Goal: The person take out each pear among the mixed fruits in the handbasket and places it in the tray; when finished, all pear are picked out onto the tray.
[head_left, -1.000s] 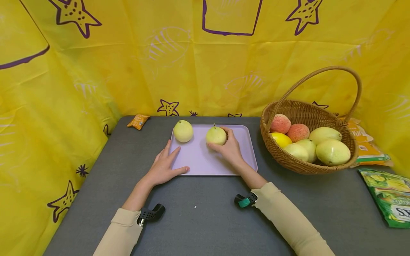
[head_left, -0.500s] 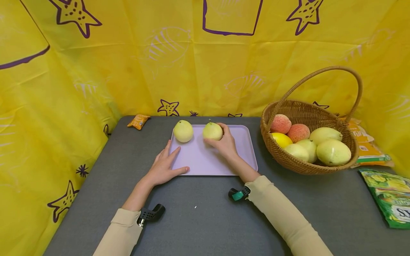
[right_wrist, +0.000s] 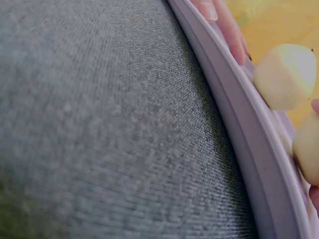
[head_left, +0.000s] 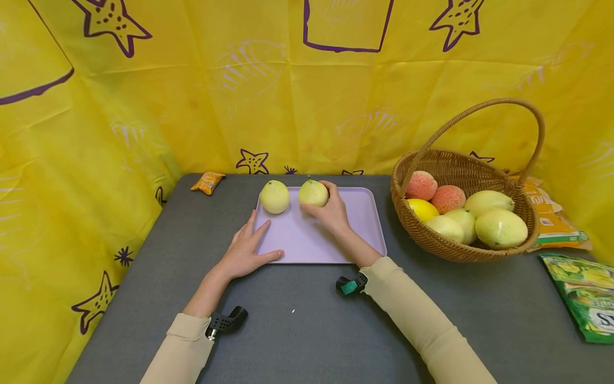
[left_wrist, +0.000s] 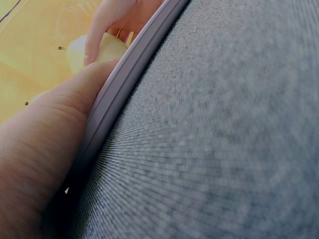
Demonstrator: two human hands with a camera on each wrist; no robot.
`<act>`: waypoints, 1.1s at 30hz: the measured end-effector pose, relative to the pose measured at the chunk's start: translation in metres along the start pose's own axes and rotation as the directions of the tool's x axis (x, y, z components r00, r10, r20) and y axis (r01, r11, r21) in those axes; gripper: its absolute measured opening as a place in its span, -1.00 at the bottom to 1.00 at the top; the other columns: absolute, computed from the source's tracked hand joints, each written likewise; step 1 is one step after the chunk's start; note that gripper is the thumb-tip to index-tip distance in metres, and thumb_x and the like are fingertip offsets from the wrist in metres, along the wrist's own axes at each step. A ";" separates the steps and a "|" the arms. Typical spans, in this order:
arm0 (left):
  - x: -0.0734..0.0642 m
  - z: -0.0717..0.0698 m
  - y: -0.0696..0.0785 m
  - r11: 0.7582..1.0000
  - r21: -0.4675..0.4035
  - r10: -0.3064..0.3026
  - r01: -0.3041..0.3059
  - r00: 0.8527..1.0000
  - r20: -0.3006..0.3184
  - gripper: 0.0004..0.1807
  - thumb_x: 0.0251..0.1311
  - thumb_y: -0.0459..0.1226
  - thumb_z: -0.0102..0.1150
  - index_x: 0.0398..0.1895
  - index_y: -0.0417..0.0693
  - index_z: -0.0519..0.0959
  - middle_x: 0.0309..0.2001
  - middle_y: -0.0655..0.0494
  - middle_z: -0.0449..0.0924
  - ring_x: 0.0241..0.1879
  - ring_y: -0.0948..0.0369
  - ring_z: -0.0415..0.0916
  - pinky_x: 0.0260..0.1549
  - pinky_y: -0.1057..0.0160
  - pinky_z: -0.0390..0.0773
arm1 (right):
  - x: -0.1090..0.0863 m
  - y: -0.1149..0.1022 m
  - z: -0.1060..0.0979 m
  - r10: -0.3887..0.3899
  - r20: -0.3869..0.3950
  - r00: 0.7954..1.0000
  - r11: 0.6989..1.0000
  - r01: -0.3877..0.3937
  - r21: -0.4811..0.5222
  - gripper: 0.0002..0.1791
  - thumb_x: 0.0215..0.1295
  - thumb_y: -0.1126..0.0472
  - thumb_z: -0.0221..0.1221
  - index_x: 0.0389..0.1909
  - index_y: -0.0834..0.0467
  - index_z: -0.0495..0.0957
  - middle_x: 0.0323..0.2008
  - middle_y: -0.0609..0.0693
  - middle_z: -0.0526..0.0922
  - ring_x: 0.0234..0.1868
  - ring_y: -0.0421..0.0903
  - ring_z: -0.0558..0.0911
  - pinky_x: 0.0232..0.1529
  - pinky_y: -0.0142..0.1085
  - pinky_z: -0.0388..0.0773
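Observation:
My right hand (head_left: 332, 210) holds a pale green pear (head_left: 313, 193), thumb on its near side and fingers round its right, over the back of the lilac tray (head_left: 307, 242). A second pear (head_left: 275, 197) rests at the tray's back left corner, a small gap away. My left hand (head_left: 245, 249) lies with spread, straight fingers on the tray's left front corner. In the left wrist view its thumb (left_wrist: 75, 92) runs along the tray rim (left_wrist: 119, 82). The right wrist view has the held pear (right_wrist: 308, 149) at its right edge, with only bits of the fingers showing.
To the right stands a wicker basket (head_left: 408, 226) with a tall handle, holding peaches, a lemon and several pale green fruits. An orange packet (head_left: 547, 213) lies behind it and a green packet (head_left: 580, 296) in front. A small orange packet (head_left: 208, 182) lies at the back left.
My right hand has moved the held pear left and slightly back, closer to the other pear. The left hand and the tray have stayed in place.

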State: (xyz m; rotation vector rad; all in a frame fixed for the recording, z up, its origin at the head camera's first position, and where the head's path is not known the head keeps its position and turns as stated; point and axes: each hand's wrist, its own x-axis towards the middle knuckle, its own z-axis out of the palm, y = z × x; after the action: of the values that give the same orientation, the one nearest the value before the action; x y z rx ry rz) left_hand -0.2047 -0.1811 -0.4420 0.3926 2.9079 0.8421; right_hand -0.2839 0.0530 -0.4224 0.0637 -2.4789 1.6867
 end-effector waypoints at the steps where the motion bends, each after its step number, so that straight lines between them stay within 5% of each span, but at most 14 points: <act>1: 0.000 0.000 0.000 1.000 0.000 0.001 -0.001 1.000 0.001 0.07 0.07 0.31 0.21 0.52 -0.08 0.13 0.55 -0.16 -0.45 0.44 -0.31 -0.23 0.26 -0.39 -0.10 | 0.000 0.000 0.000 0.002 -0.001 1.000 1.000 -0.002 0.000 -0.12 -0.08 0.12 0.52 0.30 0.07 0.30 0.21 0.04 0.48 0.13 0.03 0.49 0.14 -0.06 0.39; 24: 0.000 0.000 0.000 1.000 -0.011 0.012 -0.012 1.000 0.000 0.06 0.08 0.29 0.22 0.51 -0.09 0.12 0.55 -0.18 -0.44 0.44 -0.32 -0.23 0.26 -0.39 -0.11 | 0.000 0.010 0.002 -0.034 0.043 0.998 0.999 0.036 -0.029 -0.07 -0.04 0.13 0.50 0.35 0.13 0.24 0.22 0.13 0.45 0.16 0.05 0.47 0.17 -0.06 0.36; 33: -0.001 -0.001 0.001 1.000 -0.014 0.016 -0.016 1.000 -0.004 0.06 0.07 0.30 0.22 0.51 -0.10 0.13 0.55 -0.18 -0.44 0.44 -0.30 -0.23 0.26 -0.38 -0.11 | -0.007 0.012 -0.006 -0.009 0.073 0.997 0.999 0.006 0.050 -0.09 0.02 0.15 0.49 0.36 0.15 0.22 0.22 0.11 0.40 0.13 0.03 0.48 0.17 -0.16 0.42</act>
State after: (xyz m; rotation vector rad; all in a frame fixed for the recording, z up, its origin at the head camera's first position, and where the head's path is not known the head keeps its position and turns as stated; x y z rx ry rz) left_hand -0.2037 -0.1810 -0.4408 0.4141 2.9048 0.8664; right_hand -0.2774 0.0628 -0.4323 0.1429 -2.4851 1.7744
